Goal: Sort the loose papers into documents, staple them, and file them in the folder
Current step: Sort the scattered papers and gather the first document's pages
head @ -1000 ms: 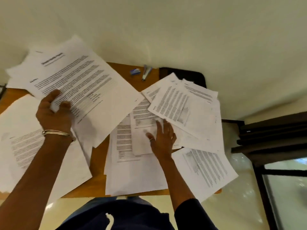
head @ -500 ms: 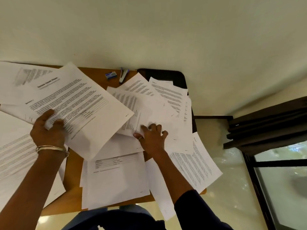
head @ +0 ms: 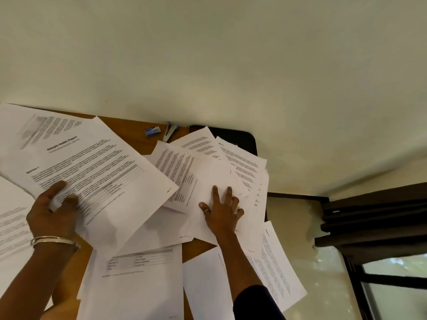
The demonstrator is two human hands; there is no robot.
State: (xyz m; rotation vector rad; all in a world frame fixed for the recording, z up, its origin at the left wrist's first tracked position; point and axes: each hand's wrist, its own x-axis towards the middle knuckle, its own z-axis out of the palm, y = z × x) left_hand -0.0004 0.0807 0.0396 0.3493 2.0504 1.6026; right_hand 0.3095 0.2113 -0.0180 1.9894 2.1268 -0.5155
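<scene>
Printed white sheets lie scattered over a wooden table (head: 129,132). My left hand (head: 54,211) grips the lower edge of a titled report page (head: 97,172), thumb on top, and holds it lifted over other sheets. My right hand (head: 223,210) presses flat, fingers spread, on a fanned pile of pages (head: 208,172) at the table's right side. A stapler (head: 170,132) and a small blue staple box (head: 152,131) sit at the table's far edge. The dark folder (head: 240,139) lies under the pile at the far right corner, mostly covered.
More sheets overhang the near edge (head: 138,285) and the right edge (head: 277,266) of the table. A wall rises right behind the table. Dark curtains (head: 374,222) and a window frame stand at the right, above a pale floor.
My right hand has slid up and to the right over the pile, pushing pages toward the far right corner. My left hand has kept its hold on the report page.
</scene>
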